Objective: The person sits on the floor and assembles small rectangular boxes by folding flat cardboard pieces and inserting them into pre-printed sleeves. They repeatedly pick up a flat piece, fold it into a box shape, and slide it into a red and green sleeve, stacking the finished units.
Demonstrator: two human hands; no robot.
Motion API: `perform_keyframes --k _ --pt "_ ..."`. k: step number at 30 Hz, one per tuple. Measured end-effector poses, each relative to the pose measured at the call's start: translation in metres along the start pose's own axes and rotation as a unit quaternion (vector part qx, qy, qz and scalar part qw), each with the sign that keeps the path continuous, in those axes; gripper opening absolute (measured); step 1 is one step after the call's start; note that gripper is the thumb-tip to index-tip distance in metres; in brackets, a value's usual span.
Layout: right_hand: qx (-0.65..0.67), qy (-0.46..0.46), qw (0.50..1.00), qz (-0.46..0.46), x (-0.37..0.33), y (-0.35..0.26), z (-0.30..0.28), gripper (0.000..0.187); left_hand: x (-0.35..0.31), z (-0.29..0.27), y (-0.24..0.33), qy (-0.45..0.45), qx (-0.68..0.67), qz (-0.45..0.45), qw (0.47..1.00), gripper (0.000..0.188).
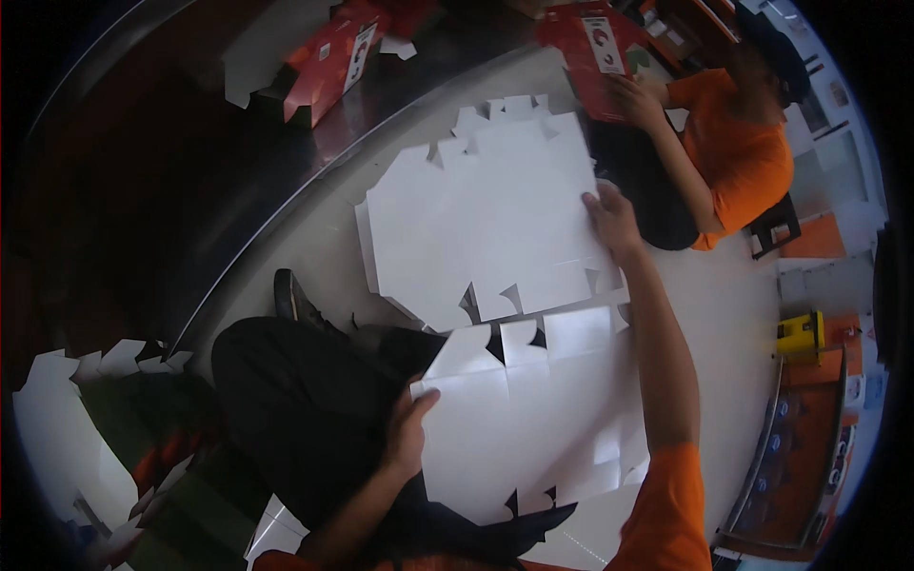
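Two broad white panels of die-cut cardboard with notched flaps lie in front of me. I cannot tell whether they are one folded blank or two separate ones. The upper cardboard panel (486, 209) stretches away from me, and my right hand (616, 219) pinches its right edge, thumb on top. Across my lap lies the lower cardboard panel (533, 419), its creased flaps along the top edge. My left hand (409, 428) is closed on its left corner, with the thumb over the white face. The fingers beneath both panels are hidden.
A co-worker in an orange shirt (733, 152) sits at the upper right, handling a red printed carton (590, 57). Another red carton (333, 71) lies on the dark metal-edged surface (190, 171) at upper left. More flattened cartons (114, 428) lie at lower left, beside my bent leg (295, 400).
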State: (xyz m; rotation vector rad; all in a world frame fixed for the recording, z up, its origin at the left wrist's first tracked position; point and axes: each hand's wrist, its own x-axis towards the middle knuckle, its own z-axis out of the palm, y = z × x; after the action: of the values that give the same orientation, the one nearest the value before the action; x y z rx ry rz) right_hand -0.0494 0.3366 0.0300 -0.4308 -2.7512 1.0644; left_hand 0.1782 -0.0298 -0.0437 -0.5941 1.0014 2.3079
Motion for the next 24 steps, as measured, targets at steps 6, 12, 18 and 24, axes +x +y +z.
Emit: perform_keyframes --k 6,12,18,24 --pt "-0.169 -0.134 0.971 0.103 0.034 0.026 0.09 0.054 -0.002 0.002 0.009 0.02 0.0 -0.021 1.0 0.041" --pt "-0.343 -0.103 0.933 -0.04 0.024 0.074 0.074 0.069 0.001 0.005 0.005 0.029 0.022 -0.044 0.998 0.044" --pt "-0.19 -0.084 0.965 -0.16 -0.082 -0.092 -0.048 0.041 -0.003 0.012 0.011 0.002 0.052 0.035 0.998 0.047" --pt "-0.087 0.001 0.989 0.122 -0.265 -0.035 -0.125 0.048 -0.009 0.018 0.008 -0.029 0.129 0.097 0.986 0.049"
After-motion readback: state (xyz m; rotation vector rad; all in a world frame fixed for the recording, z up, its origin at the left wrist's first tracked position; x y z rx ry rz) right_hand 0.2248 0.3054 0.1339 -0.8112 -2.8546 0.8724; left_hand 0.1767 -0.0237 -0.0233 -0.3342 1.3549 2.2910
